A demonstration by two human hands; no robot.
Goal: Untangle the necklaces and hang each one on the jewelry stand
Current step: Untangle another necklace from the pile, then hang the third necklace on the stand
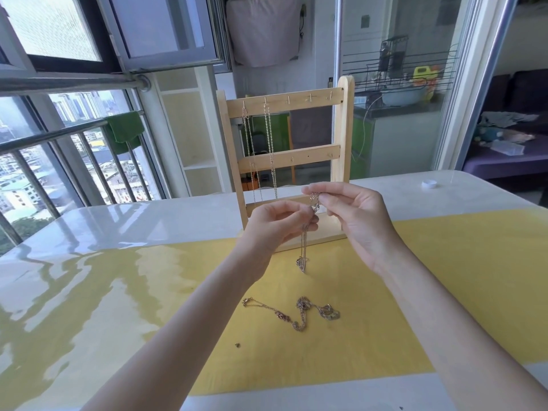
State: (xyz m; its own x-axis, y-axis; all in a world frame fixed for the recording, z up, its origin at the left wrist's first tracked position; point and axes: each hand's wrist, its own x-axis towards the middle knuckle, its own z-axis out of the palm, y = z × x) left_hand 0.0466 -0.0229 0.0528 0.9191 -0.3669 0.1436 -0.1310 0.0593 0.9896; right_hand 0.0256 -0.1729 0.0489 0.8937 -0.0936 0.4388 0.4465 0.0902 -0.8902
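A wooden jewelry stand (342, 137) with three crossbars and small hooks stands at the back of the yellow mat. Two chain necklaces (269, 143) hang from the top bar's left hooks. My left hand (275, 223) and my right hand (353, 215) are raised in front of the stand's bottom bar, both pinching the upper end of a thin necklace (304, 250) that dangles down between them. A tangled gold chain (296, 312) lies on the mat below my hands.
The glossy white table (118, 221) carries a yellow mat (444, 292). A white bottle cap (429, 184) lies at the back right. A tiny dark bit (237, 345) sits on the mat near the tangle. Window railings are to the left.
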